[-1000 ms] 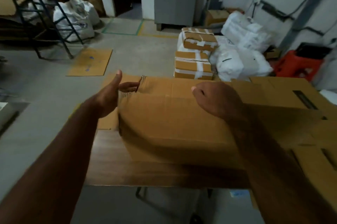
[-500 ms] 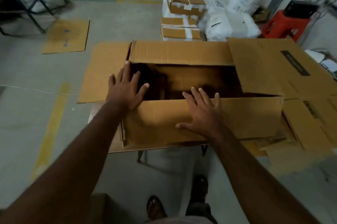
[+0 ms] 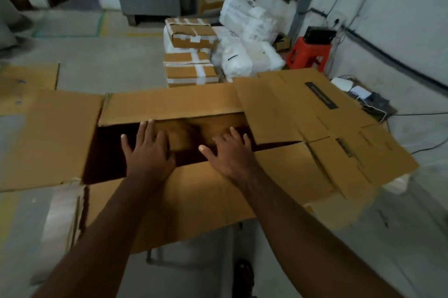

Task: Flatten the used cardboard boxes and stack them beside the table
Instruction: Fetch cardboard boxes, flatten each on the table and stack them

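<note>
Head view: two flat hands, left hand (image 3: 148,152) and right hand (image 3: 228,152), inside one cardboard box (image 3: 194,198)

The large open brown box (image 3: 194,195) is matt corrugated cardboard, its left flap's edge torn rough. The smaller brown cartons (image 3: 191,35) behind it are cardboard banded with white tape. The white sacks (image 3: 244,55) look like crinkled plastic, the red stool (image 3: 308,52) smooth moulded plastic, the grey floor (image 3: 97,55) dull concrete.

Head view, forward and down
</note>
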